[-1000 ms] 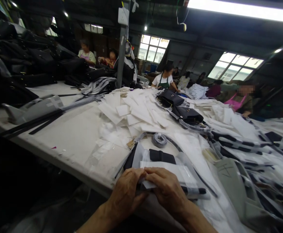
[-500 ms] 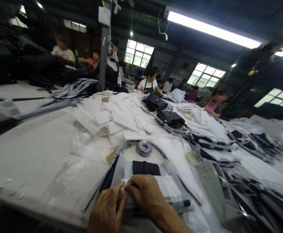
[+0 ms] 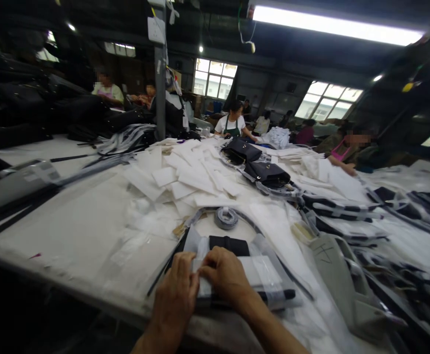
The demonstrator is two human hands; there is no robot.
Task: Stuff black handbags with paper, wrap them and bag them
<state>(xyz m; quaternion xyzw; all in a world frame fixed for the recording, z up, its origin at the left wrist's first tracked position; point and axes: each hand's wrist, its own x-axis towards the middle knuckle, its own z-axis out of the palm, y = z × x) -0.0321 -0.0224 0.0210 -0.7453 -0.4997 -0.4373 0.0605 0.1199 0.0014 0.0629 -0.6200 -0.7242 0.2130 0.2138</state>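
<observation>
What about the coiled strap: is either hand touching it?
No, the coiled strap lies inside the arched handle, apart from the left hand and right hand.

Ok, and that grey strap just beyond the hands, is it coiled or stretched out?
Coiled: the grey strap is wound into a round ring, lying inside the arch of the handle.

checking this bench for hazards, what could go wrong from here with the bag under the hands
The black bag lies near the front edge of the table, so a hard pull by the left hand or right hand might drag it off. The white wrapping under the hands could crease or tear. The strap looping beyond the bag might snag on the wrapped coil near it.
</observation>
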